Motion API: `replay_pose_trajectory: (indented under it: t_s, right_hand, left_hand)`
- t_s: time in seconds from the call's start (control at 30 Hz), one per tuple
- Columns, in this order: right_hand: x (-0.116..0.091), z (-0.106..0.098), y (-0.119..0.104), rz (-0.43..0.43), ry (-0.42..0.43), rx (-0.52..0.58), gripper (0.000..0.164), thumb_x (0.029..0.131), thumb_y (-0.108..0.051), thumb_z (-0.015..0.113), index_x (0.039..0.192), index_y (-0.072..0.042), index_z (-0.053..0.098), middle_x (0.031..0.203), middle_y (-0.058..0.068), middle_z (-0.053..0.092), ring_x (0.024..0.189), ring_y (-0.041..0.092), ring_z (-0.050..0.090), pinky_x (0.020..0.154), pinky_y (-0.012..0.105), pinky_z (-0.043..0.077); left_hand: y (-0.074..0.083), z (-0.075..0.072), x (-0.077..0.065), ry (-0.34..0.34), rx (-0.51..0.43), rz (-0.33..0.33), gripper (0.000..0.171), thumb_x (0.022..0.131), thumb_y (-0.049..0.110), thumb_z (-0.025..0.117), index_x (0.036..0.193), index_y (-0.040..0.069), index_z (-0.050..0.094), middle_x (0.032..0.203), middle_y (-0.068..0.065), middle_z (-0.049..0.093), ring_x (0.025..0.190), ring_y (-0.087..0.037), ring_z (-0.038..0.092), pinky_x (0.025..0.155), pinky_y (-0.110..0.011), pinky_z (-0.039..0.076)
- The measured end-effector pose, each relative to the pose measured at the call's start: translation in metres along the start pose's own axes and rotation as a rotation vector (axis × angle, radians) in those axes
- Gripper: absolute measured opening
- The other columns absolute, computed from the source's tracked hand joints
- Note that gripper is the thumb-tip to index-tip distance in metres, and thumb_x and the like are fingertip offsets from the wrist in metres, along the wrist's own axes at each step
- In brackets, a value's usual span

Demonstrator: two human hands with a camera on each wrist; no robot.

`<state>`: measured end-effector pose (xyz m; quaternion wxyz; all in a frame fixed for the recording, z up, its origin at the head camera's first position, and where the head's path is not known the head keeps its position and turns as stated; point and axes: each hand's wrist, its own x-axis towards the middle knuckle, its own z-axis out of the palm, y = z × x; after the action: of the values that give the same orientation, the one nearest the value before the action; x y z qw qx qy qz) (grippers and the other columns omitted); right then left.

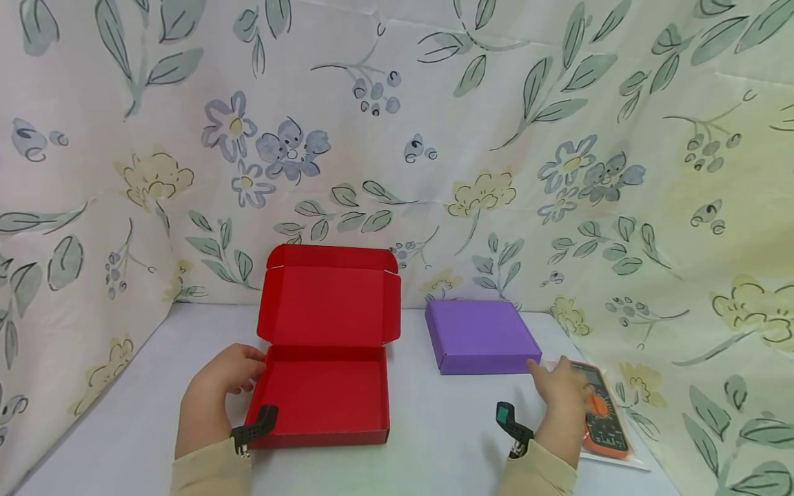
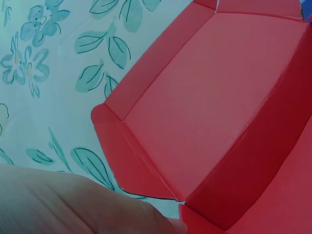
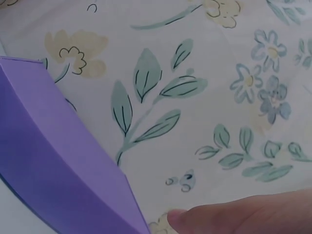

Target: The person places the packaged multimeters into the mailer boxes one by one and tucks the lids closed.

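A red cardboard box (image 1: 329, 393) stands with its lid (image 1: 331, 303) raised, and its inside shows bare. My left hand (image 1: 229, 372) is at the box's left wall, fingers loosely bent. In the left wrist view a fingertip (image 2: 178, 225) meets the box edge near the lid hinge. On the right, an orange and black multimeter (image 1: 611, 420) lies in a clear plastic bag. My right hand (image 1: 561, 386) is over the bag's left side with fingers spread, partly covering the meter. Whether it touches the bag is unclear.
A closed purple box (image 1: 484, 334) lies on the white table (image 1: 440, 420), between the red box and the multimeter. Floral cloth (image 1: 397, 151) hangs behind the table and along both sides. Each wrist wears a black strap with a small camera.
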<state>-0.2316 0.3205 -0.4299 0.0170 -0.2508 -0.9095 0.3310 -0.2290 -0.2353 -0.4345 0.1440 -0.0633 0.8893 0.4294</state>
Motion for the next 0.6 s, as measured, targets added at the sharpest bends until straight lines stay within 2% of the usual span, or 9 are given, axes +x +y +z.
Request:
replay_pose_trajectory:
  t_s: [0.3, 0.47, 0.6]
  right_hand:
    - [0.000, -0.004, 0.007, 0.046, 0.035, 0.039, 0.086, 0.099, -0.047, 0.055, 0.154, 0.008, 0.019, 0.149, 0.054, -0.004, 0.137, 0.073, -0.011, 0.107, 0.081, -0.007]
    - [-0.002, -0.008, 0.009, 0.089, 0.021, 0.030, 0.095, 0.098, -0.049, 0.054, 0.156, 0.010, 0.008, 0.149, 0.054, -0.012, 0.137, 0.071, -0.019, 0.108, 0.079, -0.008]
    - [-0.004, -0.010, 0.011, 0.137, 0.022, 0.039, 0.105, 0.098, -0.051, 0.053, 0.155, 0.011, -0.010, 0.147, 0.054, -0.018, 0.137, 0.069, -0.023, 0.109, 0.078, -0.010]
  left_hand:
    - [0.000, 0.001, -0.001, 0.001, 0.003, 0.007, 0.042, 0.097, 0.012, 0.059, 0.130, -0.013, 0.055, 0.101, -0.016, 0.067, 0.085, -0.029, 0.063, 0.075, -0.047, 0.057]
    - [0.001, 0.001, -0.001, 0.006, -0.003, 0.001, 0.043, 0.097, 0.013, 0.059, 0.132, -0.013, 0.054, 0.103, -0.017, 0.067, 0.086, -0.029, 0.063, 0.076, -0.047, 0.057]
    - [0.000, 0.002, -0.001, 0.008, -0.008, 0.002, 0.043, 0.097, 0.013, 0.060, 0.131, -0.013, 0.054, 0.103, -0.017, 0.067, 0.086, -0.029, 0.063, 0.075, -0.047, 0.057]
